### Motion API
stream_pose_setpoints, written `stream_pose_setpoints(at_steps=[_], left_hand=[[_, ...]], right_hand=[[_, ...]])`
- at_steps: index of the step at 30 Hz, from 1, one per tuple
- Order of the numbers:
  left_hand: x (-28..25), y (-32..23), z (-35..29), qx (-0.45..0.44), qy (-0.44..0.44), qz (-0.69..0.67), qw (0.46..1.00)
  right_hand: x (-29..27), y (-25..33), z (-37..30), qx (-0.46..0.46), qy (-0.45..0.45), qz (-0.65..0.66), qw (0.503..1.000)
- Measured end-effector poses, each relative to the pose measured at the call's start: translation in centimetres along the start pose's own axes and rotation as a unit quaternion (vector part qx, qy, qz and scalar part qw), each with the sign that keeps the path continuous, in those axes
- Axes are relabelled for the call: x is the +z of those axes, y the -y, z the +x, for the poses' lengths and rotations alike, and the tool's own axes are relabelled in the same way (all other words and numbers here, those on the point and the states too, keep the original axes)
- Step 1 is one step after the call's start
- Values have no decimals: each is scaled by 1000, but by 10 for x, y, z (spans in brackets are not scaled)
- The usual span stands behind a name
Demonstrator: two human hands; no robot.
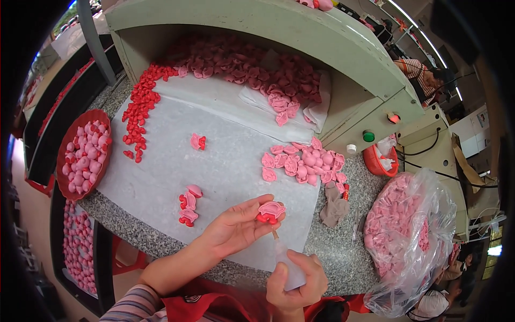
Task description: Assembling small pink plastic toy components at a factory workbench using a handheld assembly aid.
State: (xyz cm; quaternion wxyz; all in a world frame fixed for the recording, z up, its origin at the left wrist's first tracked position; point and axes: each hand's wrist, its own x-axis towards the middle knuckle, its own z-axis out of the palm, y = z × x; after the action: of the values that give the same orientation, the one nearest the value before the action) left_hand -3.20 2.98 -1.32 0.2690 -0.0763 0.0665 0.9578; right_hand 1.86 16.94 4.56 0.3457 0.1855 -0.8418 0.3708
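Left hand [236, 228] fingers pinched a pink-and-red toy piece [271, 211]; right hand [298, 282] fingers wrapped a squeeze bottle [287, 266], tip touching it; pink pieces [303, 161] lay on the counter [343, 252] nearby.

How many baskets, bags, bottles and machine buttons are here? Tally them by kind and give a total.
Red baskets: 2, a large one on the left and a small one on the right
Plastic bag: 1
Squeeze bottle: 1, in the right hand
Buttons: 3, red, green, white
Total: 7
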Motion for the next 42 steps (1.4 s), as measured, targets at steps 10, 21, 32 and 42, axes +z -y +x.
stream_pose_setpoints(at_steps=[10,21,32,42], left_hand=[[-2,2,0,3,6,0,1000],[-1,1,0,1,3,-5,1000],[-1,2,0,7,7,4,1000],[0,1,-1,4,-2,0,1000]], right_hand=[[3,2,3,-2,-8,12,1000],[10,1,4,-5,-5,13,1000],[11,1,4,-7,-6,10,1000],[10,1,4,-7,0,16,1000]])
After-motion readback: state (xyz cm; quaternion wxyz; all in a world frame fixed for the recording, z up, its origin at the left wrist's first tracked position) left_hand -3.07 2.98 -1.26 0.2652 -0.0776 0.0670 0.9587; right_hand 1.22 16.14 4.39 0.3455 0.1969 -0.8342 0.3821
